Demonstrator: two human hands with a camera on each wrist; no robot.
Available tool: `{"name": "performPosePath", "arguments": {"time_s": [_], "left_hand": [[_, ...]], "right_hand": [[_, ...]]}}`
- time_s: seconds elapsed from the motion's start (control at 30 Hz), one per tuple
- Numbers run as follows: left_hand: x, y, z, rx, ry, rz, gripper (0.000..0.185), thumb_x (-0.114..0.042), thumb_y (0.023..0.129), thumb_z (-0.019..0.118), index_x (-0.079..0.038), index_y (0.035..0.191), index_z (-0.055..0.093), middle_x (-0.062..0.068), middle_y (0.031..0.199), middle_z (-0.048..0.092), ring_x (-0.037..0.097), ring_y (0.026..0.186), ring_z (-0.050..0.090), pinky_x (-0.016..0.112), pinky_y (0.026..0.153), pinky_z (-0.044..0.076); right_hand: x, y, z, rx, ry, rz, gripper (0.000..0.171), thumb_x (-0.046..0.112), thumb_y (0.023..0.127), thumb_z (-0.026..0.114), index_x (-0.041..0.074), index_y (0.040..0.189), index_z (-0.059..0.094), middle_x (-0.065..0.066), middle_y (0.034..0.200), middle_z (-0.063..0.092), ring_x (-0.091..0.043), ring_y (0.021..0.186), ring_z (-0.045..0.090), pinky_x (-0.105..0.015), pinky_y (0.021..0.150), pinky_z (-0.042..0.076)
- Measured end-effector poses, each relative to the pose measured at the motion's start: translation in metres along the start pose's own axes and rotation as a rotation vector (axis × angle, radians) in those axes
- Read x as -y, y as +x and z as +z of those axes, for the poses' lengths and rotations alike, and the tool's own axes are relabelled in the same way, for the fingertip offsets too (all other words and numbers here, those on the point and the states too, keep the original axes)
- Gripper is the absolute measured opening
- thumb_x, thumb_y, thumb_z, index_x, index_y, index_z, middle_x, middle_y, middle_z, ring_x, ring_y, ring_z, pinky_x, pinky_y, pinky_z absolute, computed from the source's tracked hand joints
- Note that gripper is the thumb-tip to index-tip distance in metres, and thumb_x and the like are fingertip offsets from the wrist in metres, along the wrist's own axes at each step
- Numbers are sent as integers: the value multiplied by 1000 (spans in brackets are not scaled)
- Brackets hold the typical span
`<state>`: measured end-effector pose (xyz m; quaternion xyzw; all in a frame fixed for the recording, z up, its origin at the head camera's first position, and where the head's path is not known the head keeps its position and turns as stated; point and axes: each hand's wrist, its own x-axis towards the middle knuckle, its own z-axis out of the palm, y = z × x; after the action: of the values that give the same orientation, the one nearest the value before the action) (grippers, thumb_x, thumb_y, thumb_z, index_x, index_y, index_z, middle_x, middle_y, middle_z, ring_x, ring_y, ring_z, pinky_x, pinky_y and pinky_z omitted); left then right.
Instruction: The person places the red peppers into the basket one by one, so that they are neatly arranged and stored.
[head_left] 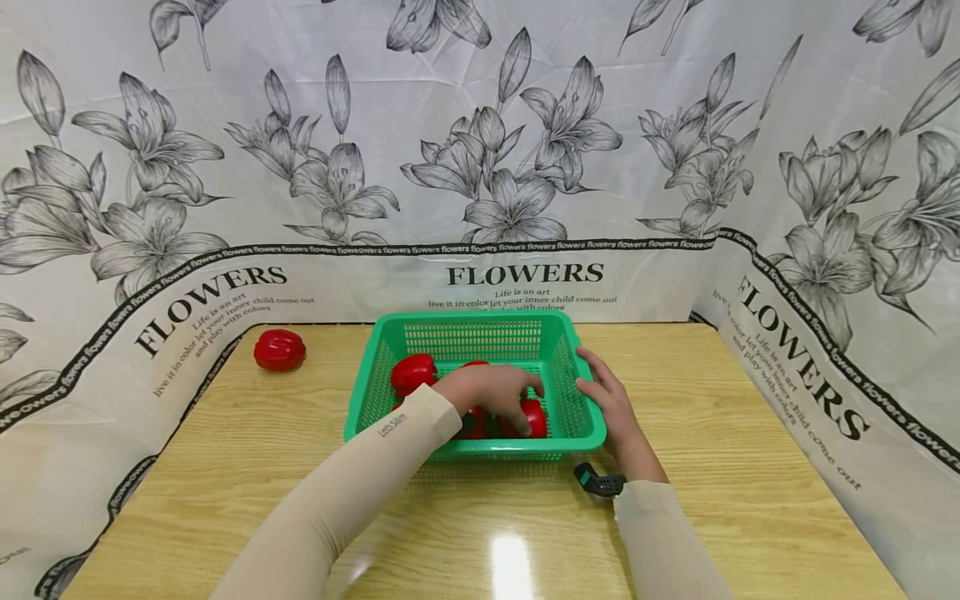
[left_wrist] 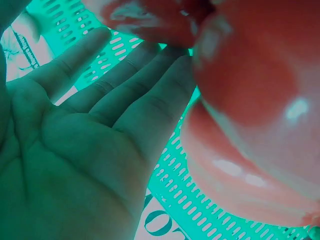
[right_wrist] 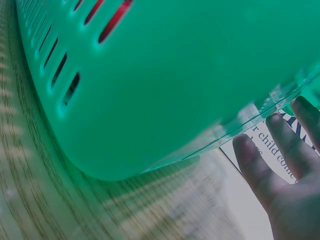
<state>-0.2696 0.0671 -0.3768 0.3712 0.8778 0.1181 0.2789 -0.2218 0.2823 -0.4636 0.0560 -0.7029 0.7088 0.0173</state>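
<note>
A green plastic basket (head_left: 480,445) with slotted walls stands on the table, several red bell peppers inside, among them one pepper (head_left: 413,374) at its left. My left hand (head_left: 491,390) reaches down into the basket, above a pepper (head_left: 534,417) near the front right. In the left wrist view its fingers (left_wrist: 140,95) lie nearly straight, beside a large pepper (left_wrist: 250,80); the thumb is hidden there. At the basket's right side my right hand (head_left: 617,412) rests against the rim. The right wrist view shows its fingers (right_wrist: 255,167) extended along the outer wall.
Another red bell pepper (head_left: 280,350) lies on the wooden table (head_left: 247,467) at the far left. Behind and at both sides hangs a white flower-print cloth (head_left: 360,283). A black strapped device (head_left: 597,480) sits at my right wrist.
</note>
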Motion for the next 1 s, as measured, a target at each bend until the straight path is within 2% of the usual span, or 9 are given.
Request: {"name": "performPosePath", "arguments": {"time_s": [0.17, 0.47, 0.77, 1.0], "left_hand": [[1, -4, -2, -19, 12, 6, 53, -38, 82, 75, -27, 129, 53, 0, 127, 58, 14, 104, 56, 32, 82, 50], [1, -14, -4, -62, 52, 49, 51, -36, 87, 71, -23, 132, 53, 1, 131, 58, 16, 118, 55, 33, 94, 49], [4, -24, -8, -93, 73, 49, 55, -39, 88, 68, -20, 137, 51, 3, 134, 58, 19, 121, 54, 36, 98, 49], [7, -35, -15, -122, 63, 52, 52, -40, 88, 67, -23, 135, 52, 5, 135, 57, 19, 120, 55, 35, 98, 48]], "right_hand": [[-1, 1, 0, -2, 1, -1, 54, 23, 102, 44, 20, 153, 26, -4, 161, 21, -28, 137, 31, -20, 88, 48], [0, -1, 1, -2, -6, 19, 55, 27, 102, 45, 22, 153, 26, -4, 162, 20, -26, 135, 33, -23, 88, 50], [1, -2, 1, -4, -4, 10, 54, 27, 102, 44, 21, 153, 26, -5, 161, 21, -22, 129, 38, -25, 87, 51], [-1, -1, 1, -11, -9, 21, 55, 28, 102, 45, 22, 153, 26, -4, 162, 18, -23, 132, 36, -25, 87, 52]]}}
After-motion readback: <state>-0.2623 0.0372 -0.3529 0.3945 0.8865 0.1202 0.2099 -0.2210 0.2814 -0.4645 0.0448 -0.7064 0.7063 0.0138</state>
